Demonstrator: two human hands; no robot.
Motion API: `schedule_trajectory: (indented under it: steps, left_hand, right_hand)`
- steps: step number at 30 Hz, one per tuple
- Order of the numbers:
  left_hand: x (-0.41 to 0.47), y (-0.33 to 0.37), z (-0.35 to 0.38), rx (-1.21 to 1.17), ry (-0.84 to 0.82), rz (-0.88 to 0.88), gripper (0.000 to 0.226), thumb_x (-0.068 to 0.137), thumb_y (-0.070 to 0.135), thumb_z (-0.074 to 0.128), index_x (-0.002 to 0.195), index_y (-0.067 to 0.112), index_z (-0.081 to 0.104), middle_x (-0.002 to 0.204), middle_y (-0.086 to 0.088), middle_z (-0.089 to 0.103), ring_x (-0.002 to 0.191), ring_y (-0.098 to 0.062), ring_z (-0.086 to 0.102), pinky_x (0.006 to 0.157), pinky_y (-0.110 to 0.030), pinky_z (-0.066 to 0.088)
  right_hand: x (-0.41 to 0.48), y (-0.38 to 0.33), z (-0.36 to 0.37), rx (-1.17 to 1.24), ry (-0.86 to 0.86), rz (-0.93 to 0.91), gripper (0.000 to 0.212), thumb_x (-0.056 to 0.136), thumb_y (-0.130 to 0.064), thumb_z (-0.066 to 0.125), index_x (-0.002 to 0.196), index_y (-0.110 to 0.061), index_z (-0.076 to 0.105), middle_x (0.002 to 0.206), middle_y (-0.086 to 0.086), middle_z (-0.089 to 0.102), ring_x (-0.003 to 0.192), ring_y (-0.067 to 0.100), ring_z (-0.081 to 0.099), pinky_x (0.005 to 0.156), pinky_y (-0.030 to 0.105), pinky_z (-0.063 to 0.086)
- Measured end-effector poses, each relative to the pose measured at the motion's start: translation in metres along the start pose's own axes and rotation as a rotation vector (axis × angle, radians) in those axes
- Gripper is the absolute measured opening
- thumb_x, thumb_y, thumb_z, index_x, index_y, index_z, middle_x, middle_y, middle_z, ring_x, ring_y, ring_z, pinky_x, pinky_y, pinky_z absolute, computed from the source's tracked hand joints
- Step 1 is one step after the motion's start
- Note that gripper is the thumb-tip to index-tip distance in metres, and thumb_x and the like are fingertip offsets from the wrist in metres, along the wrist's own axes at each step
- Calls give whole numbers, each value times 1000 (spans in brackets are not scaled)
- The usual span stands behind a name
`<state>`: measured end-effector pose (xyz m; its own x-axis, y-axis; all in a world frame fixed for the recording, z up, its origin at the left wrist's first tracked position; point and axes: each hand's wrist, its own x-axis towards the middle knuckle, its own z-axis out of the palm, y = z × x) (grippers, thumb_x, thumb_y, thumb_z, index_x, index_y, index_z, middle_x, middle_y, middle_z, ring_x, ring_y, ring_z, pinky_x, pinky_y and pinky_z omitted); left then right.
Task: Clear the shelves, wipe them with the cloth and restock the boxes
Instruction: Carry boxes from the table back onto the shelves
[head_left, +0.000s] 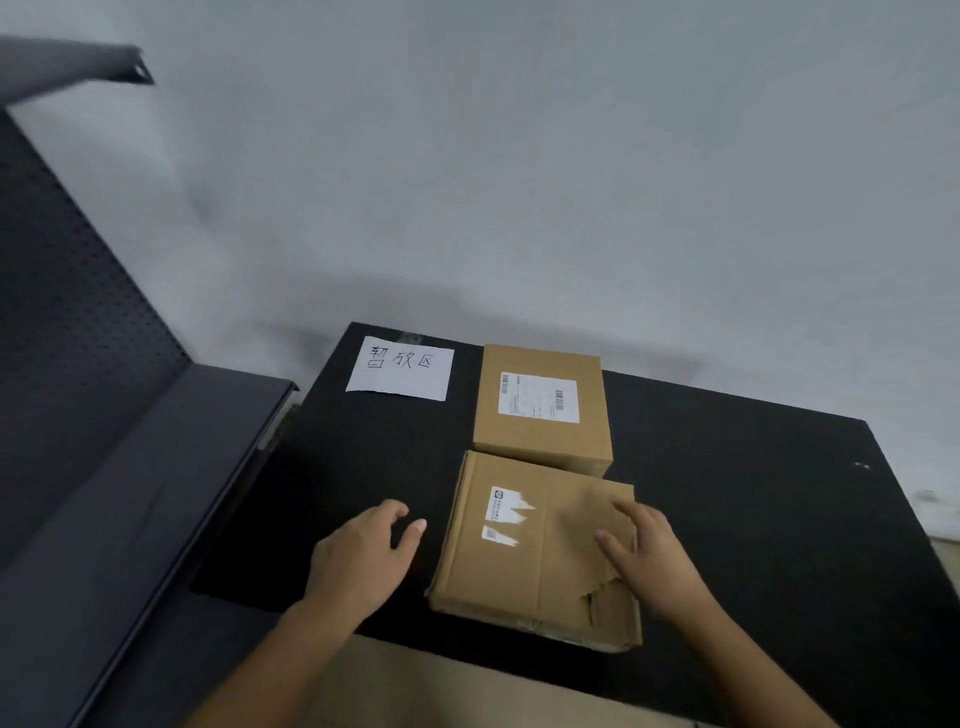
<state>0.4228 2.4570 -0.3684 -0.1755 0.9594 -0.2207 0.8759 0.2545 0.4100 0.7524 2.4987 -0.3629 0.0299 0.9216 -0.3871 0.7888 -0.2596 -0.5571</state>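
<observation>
L hand (363, 556) and R hand (649, 564) come in from the bottom edge on bare forearms, both over the black table (753, 493). L hand hangs just left of the near box (493, 577) w/ a small gap between them, fingers loosely curled, thumb apart, holding nothing; can't tell if it touches the tabletop. R hand lies on the near box's top face at its right side, fingers spread and fairly straight, flat on the cardboard, not gripping. Near box is brown cardboard, lying flat at the table's front edge, slightly skewed, w/ two torn white label scraps on its left half and a ripped, ragged patch at the front-right corner. Far box (540, 410), also brown, sits right behind it, touching or nearly so; it's taller and has a white shipping label + barcodes on top. Left of the far box, at the table's back-left corner, lies a white paper sign (400, 369) w/ handwritten characters. Left of the table stands a dark grey shelf (130, 493), its board just beside the table edge, a perforated back panel (67, 312) rising behind it and an upper shelf (72, 67) jutting out top left. Pale grey wall (519, 156) behind all.
</observation>
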Motion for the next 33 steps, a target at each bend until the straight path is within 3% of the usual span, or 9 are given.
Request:
schedule_trajectory:
  steps: [3, 7, 14, 17, 21, 26, 33]
  left_hand:
    - [-9, -12, -25, 0, 66, 5, 44, 100, 59, 41, 134, 33, 55, 125, 16, 64, 107, -6, 62, 84, -28, 51]
    - [-24, -34, -63, -10, 134, -23, 40, 101, 56, 42, 131, 33, 55, 122, 15, 64, 99, -3, 58, 77, -26, 44]
    - [-63, -76, -116, -66, 291, -163, 36, 101, 54, 45, 124, 31, 60, 114, 13, 65, 90, 0, 52, 73, -23, 42]
    - [-95, -90, -124, -38, 349, -284, 34, 101, 58, 41, 118, 35, 59, 111, 15, 65, 88, -2, 53, 65, -24, 37]
    - [-153, -109, -120, -34, 445, -466, 35, 101, 61, 38, 110, 36, 60, 106, 14, 69, 91, -10, 62, 71, -31, 50]
    - [-226, -126, -113, -26, 565, -678, 37, 100, 62, 38, 111, 35, 61, 105, 10, 72, 93, -18, 68, 69, -30, 50]
    - [-359, -139, -101, -52, 670, -981, 35, 100, 57, 42, 115, 33, 62, 109, 4, 72, 100, -23, 67, 75, -32, 52]
  right_hand:
    - [-5, -37, 0, -64, 33, -118, 55, 96, -47, 61, 147, -31, 45, 155, -4, 40, 115, 5, 50, 96, 30, 47]
    - [-14, -86, 13, -170, 49, -260, 53, 97, -51, 58, 145, -31, 47, 153, -7, 42, 131, 13, 50, 104, 34, 45]
    - [-15, -168, 37, -244, -36, -500, 47, 99, -48, 57, 143, -31, 51, 150, -7, 45, 129, 14, 52, 108, 34, 46]
    - [-19, -194, 51, -282, -98, -598, 47, 99, -45, 58, 143, -31, 51, 150, -6, 44, 127, 14, 52, 107, 34, 48]
    - [-34, -224, 75, -327, -232, -731, 48, 98, -46, 59, 143, -33, 50, 151, -7, 42, 120, 10, 53, 106, 33, 48]
    - [-64, -260, 110, -375, -381, -937, 50, 97, -47, 60, 144, -36, 48, 150, -8, 39, 106, 5, 55, 94, 29, 50]
    - [-150, -293, 181, -405, -531, -1190, 45, 99, -44, 60, 141, -29, 53, 143, -5, 46, 127, 19, 52, 104, 35, 45]
